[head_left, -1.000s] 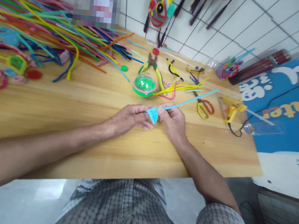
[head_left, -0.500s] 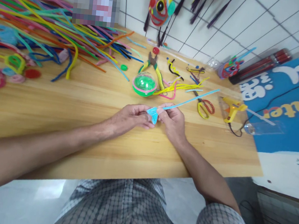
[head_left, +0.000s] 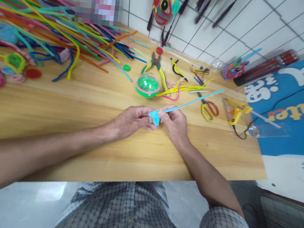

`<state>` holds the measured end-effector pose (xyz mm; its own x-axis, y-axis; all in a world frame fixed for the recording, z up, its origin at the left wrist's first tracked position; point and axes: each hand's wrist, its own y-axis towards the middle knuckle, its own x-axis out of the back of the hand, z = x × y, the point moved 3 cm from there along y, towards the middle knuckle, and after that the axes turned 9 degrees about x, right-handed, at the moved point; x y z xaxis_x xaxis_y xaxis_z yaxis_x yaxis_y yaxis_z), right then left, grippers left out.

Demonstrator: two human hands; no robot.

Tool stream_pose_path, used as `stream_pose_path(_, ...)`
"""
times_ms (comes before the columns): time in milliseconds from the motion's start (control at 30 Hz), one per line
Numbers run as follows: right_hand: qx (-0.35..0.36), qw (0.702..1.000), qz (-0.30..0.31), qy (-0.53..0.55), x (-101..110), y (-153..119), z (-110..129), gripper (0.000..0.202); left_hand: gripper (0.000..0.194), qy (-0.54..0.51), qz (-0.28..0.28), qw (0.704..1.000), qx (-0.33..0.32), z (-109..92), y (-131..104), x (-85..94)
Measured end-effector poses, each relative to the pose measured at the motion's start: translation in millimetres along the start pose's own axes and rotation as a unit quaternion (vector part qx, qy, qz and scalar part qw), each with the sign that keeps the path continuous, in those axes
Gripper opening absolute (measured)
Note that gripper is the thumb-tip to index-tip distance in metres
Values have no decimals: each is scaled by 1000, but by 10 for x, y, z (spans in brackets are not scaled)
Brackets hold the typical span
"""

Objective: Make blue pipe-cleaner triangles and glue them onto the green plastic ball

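Both of my hands meet above the wooden table around a light-blue pipe cleaner [head_left: 196,101]. One end of it is folded into a small fan-like shape [head_left: 155,117], and the long straight tail runs up to the right. My left hand [head_left: 136,121] pinches the folded part from the left, thumb on top. My right hand [head_left: 175,123] pinches the pipe cleaner where the tail leaves the folds. Just beyond the hands sits a clear ball with a green lower half [head_left: 147,85] and a pink band round it. The undersides of my fingers are hidden.
Behind the ball lie pliers [head_left: 156,60]. To the right are yellow pipe cleaners [head_left: 184,89], scissors [head_left: 208,109] and a yellow glue gun [head_left: 238,110] with a cord. A large heap of coloured pipe cleaners [head_left: 55,20] covers the back left. The table's front edge [head_left: 107,180] is close to my body.
Both hands hold almost the same place and grip. The blue folded piece has tilted very slightly between the fingers. The whole view has shifted a little.
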<state>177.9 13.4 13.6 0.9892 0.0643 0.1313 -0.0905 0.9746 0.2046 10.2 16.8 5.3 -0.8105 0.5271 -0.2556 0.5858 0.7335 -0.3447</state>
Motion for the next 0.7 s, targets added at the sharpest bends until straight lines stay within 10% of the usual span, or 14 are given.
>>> stream_pose_path(700, -16, 1000, 26, -3, -2, 13, -24, 25, 36, -65, 16, 996, 57, 58, 31, 21)
